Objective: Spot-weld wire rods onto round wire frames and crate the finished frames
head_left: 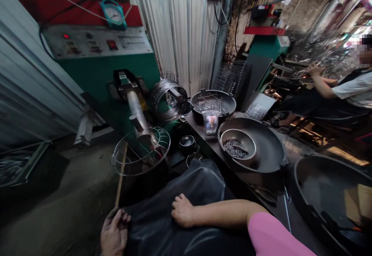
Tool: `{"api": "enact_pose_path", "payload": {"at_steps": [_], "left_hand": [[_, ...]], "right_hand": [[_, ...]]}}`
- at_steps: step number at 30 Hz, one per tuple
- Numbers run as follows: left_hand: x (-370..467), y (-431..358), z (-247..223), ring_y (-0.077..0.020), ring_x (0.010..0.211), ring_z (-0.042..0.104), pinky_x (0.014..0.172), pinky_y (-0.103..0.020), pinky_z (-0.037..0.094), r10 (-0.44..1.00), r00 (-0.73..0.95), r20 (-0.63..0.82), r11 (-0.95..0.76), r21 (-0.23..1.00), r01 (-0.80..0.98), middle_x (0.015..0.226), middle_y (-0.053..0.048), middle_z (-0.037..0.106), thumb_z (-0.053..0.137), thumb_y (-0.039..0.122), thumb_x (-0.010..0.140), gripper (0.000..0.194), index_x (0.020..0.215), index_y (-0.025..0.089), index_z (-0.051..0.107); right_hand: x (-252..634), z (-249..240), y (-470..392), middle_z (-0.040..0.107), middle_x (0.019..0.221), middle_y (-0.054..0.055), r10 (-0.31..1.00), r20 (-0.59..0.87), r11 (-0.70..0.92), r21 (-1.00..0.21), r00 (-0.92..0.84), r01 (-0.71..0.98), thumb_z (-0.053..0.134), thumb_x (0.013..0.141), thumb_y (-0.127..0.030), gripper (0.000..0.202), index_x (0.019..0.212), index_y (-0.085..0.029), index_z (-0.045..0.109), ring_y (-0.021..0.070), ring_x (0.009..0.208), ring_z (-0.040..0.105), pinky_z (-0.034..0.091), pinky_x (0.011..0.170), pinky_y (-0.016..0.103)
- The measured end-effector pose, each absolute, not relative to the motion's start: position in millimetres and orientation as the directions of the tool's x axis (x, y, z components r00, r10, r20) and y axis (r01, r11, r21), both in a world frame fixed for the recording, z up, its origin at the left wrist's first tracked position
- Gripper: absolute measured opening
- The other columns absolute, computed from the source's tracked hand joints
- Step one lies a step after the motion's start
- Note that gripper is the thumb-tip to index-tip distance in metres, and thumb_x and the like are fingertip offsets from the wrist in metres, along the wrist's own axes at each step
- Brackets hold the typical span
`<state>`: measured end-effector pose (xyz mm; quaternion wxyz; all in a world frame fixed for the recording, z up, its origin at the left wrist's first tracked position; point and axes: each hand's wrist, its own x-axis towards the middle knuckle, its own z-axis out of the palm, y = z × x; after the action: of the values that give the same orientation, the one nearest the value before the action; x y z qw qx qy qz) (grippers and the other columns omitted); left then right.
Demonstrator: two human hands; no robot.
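My right hand rests on the dark apron over my lap, its fingers curled closed and its palm hidden. At the lower left, my left hand is beside the apron's edge with bent fingers; what they hold, if anything, is hidden. A thin wooden stick runs up from just behind that hand. Ahead of both hands, a round wire frame is at the lower electrode of a green spot-welding machine. Neither hand touches the frame.
On the right bench are a black pan with a metal bowl of small metal pieces, another pan with wire parts, and a large pan with cardboard. A wire coil hangs by the machine. A person sits at right.
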<state>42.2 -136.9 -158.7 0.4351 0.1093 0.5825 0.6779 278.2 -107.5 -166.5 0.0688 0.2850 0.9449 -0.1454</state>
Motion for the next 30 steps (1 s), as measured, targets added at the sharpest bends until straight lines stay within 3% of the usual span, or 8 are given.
{"api": "enact_pose_path", "payload": {"at_steps": [5, 9, 12, 15, 21, 25, 27, 30], "left_hand": [[39, -137, -164, -0.0085, 0.052, 0.048, 0.049, -0.024, 0.041, 0.73, -0.602, -0.324, 0.067, 0.911, -0.408, 0.061, 0.006, 0.053, 0.073, 0.031, 0.051, 0.036, 0.079, 0.02, 0.053], [42, -136, -158, -0.008, 0.051, 0.047, 0.048, -0.022, 0.04, 0.707, -0.606, -0.364, 0.068, 0.889, -0.453, 0.059, 0.005, 0.054, 0.074, 0.029, 0.049, 0.036, 0.077, 0.019, 0.054], [47, -137, -152, -0.008, 0.051, 0.047, 0.048, -0.021, 0.041, 0.698, -0.601, -0.39, 0.069, 0.872, -0.485, 0.058, 0.005, 0.054, 0.074, 0.025, 0.049, 0.033, 0.076, 0.02, 0.056], [50, -137, -149, -0.0081, 0.052, 0.048, 0.048, -0.02, 0.042, 0.687, -0.601, -0.409, 0.065, 0.858, -0.51, 0.058, 0.004, 0.054, 0.071, 0.02, 0.05, 0.029, 0.074, 0.02, 0.056], [38, -108, -119, -0.0111, 0.054, 0.051, 0.047, -0.024, 0.044, 0.608, -0.562, -0.561, 0.19, 0.79, -0.582, 0.066, 0.001, 0.055, 0.062, 0.023, 0.061, 0.013, 0.071, 0.02, 0.053], [31, -66, -65, -0.0171, 0.07, 0.056, 0.056, -0.033, 0.05, 0.692, -0.532, -0.489, 0.193, 0.835, -0.516, 0.081, -0.003, 0.057, 0.057, 0.028, 0.07, 0.013, 0.08, 0.022, 0.054], [29, -44, -41, -0.0177, 0.072, 0.056, 0.057, -0.035, 0.051, 0.716, -0.51, -0.476, 0.257, 0.86, -0.441, 0.082, -0.004, 0.057, 0.06, 0.027, 0.07, 0.016, 0.084, 0.02, 0.055], [26, -17, -21, -0.0183, 0.07, 0.055, 0.054, -0.035, 0.05, 0.705, -0.483, -0.519, 0.391, 0.853, -0.346, 0.079, -0.007, 0.056, 0.065, 0.02, 0.066, 0.019, 0.081, 0.013, 0.056]], "right_hand": [[290, -148, -107, 0.061, 0.101, 0.006, 0.581, -0.239, 0.587, -0.539, -0.778, 0.604, 0.065, 0.07, -0.033, 0.018, 0.081, -0.018, 0.064, 0.0231, 0.097, 0.049, 0.037, 0.082, 0.039], [309, -131, -98, 0.062, 0.08, -0.001, 0.592, -0.463, -0.026, -0.829, -0.66, 0.559, 0.06, 0.074, -0.018, 0.007, 0.081, -0.017, 0.06, 0.0124, 0.073, 0.057, 0.043, 0.068, 0.024], [327, -126, -92, 0.06, 0.067, -0.004, 0.514, -0.625, -0.484, -0.777, -0.588, 0.403, 0.049, 0.079, -0.011, 0.008, 0.083, -0.016, 0.054, 0.006, 0.049, 0.051, 0.039, 0.05, 0.017], [341, -131, -93, 0.058, 0.06, -0.005, 0.408, -0.725, -0.663, -0.653, -0.555, 0.366, 0.042, 0.082, -0.008, 0.01, 0.079, -0.015, 0.049, 0.0052, 0.04, 0.049, 0.037, 0.043, 0.015], [345, -144, -107, 0.051, 0.049, -0.008, 0.335, -0.791, -0.541, -0.606, -0.511, 0.583, 0.041, 0.082, -0.002, 0.022, 0.065, -0.014, 0.049, 0.0038, 0.034, 0.044, 0.034, 0.039, 0.014], [348, -136, -104, 0.053, 0.055, -0.007, 0.3, -0.742, -0.401, -0.668, -0.599, 0.627, 0.044, 0.08, -0.002, 0.019, 0.072, -0.014, 0.057, 0.0037, 0.039, 0.046, 0.036, 0.042, 0.014], [353, -128, -98, 0.054, 0.059, -0.006, 0.373, -0.7, -0.28, -0.711, -0.61, 0.645, 0.046, 0.079, -0.006, 0.017, 0.081, -0.014, 0.06, 0.0047, 0.042, 0.047, 0.037, 0.044, 0.015], [367, -116, -84, 0.062, 0.076, 0.0, 0.659, -0.514, -0.035, -0.75, -0.549, 0.66, 0.046, 0.082, -0.013, 0.021, 0.096, -0.017, 0.061, 0.0095, 0.059, 0.057, 0.043, 0.055, 0.019]]}}
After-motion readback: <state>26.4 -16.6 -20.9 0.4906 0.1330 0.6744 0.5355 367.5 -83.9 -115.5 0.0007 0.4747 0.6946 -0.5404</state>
